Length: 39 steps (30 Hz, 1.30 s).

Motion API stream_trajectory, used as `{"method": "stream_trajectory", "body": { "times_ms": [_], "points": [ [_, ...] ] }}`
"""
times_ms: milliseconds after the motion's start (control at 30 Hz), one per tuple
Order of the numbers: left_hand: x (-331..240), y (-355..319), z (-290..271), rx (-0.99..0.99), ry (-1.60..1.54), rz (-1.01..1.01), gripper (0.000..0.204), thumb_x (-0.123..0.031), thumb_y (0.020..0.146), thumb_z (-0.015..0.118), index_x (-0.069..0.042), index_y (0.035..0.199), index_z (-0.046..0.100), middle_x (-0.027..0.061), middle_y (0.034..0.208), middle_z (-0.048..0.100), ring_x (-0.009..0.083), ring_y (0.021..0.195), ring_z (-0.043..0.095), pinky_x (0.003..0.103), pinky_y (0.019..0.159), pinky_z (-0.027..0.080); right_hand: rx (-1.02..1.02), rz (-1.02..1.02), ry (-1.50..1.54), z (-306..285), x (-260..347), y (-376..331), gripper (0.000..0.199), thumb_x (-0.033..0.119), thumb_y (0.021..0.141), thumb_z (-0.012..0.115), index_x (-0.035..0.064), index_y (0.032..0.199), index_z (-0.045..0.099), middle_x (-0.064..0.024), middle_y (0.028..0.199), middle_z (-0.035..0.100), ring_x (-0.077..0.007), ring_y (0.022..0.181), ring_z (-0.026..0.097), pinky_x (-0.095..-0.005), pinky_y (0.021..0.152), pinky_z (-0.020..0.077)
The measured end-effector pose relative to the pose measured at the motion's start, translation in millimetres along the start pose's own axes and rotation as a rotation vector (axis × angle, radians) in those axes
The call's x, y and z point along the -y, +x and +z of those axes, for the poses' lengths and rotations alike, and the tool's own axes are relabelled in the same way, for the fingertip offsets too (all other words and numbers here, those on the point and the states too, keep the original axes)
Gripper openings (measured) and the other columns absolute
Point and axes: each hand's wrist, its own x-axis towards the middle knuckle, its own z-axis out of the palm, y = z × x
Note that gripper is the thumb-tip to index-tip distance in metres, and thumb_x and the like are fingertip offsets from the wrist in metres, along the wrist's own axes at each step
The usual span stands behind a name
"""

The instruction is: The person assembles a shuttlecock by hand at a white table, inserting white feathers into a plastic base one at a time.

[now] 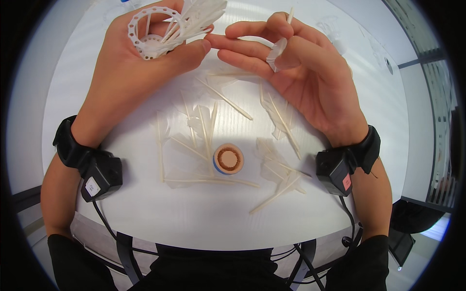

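Note:
My left hand point(141, 77) is wrapped round a white plastic frame point(133, 36), which has a ring with holes above a smaller holed disc. Several white feathers point(201, 17) stand in one side of this frame, their vanes fanned toward the right. Between the thumb and index finger of my right hand point(310, 72) is a single feather point(276, 52), its quill poking up past the fingers. The other right fingers stretch toward the left hand, close to its thumb. Below both hands, a round tan cork base point(228, 159) with a blue band sits on the table.
Loose white feathers point(284, 123) lie scattered round the cork base on the white table point(204, 218). Clear crumpled plastic point(332, 29) lies at the far right. A black device with a cable is strapped to each wrist. The table's curved front edge is near my body.

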Motion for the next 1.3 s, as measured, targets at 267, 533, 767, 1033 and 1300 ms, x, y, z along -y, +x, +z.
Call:
{"method": "stream_trajectory", "body": {
  "times_ms": [267, 533, 767, 1033, 1300],
  "points": [
    [-3, -1, 1, -0.058, 0.037, -0.119, 0.019, -0.018, 0.085, 0.076, -0.006, 0.098, 0.069, -0.0086, 0.072, 0.054, 0.0007, 0.063, 0.045, 0.018, 0.056, 0.032, -0.002, -0.111, -0.146, 12, -3, -8, 0.013, -0.006, 0.086, 0.039, 0.0054, 0.093, 0.041, -0.0361, 0.133, 0.049, -0.0508, 0.136, 0.042, -0.0538, 0.120, 0.0333],
    [-4, 0, -1, -0.039, 0.063, -0.155, 0.017, -0.015, 0.083, 0.074, -0.003, 0.094, 0.067, -0.0060, 0.075, 0.058, 0.0025, 0.067, 0.049, 0.021, 0.060, 0.038, 0.029, -0.143, -0.258, 14, -4, -5, 0.028, -0.008, 0.072, 0.036, 0.0066, 0.096, 0.036, -0.0369, 0.139, 0.044, -0.0497, 0.138, 0.040, -0.0546, 0.120, 0.0307],
    [-14, -2, 6, -0.105, 0.051, -0.176, 0.024, -0.018, 0.075, 0.073, -0.001, 0.089, 0.064, -0.0010, 0.078, 0.060, 0.0055, 0.070, 0.053, 0.022, 0.064, 0.042, 0.075, -0.103, -0.057, 15, -6, -4, 0.038, -0.007, 0.063, 0.039, 0.0066, 0.099, 0.033, -0.0383, 0.143, 0.037, -0.0512, 0.139, 0.037, -0.0573, 0.119, 0.0270],
    [-17, 0, 4, -0.130, 0.014, -0.263, 0.021, -0.020, 0.079, 0.074, -0.003, 0.092, 0.068, -0.0036, 0.072, 0.060, 0.0026, 0.058, 0.049, 0.022, 0.052, 0.038, 0.096, -0.139, -0.205, 14, -5, -6, 0.039, -0.014, 0.067, 0.034, 0.0060, 0.100, 0.034, -0.0376, 0.148, 0.031, -0.0523, 0.140, 0.035, -0.0565, 0.121, 0.0262],
    [-12, -2, 3, -0.095, -0.002, -0.130, 0.017, -0.019, 0.084, 0.075, -0.005, 0.092, 0.070, -0.0073, 0.063, 0.051, 0.0016, 0.056, 0.042, 0.022, 0.051, 0.031, 0.030, -0.159, -0.122, 16, -3, -7, 0.037, -0.014, 0.067, 0.036, 0.0062, 0.098, 0.036, -0.0378, 0.148, 0.032, -0.0560, 0.140, 0.030, -0.0565, 0.122, 0.0242]
  ]
}}
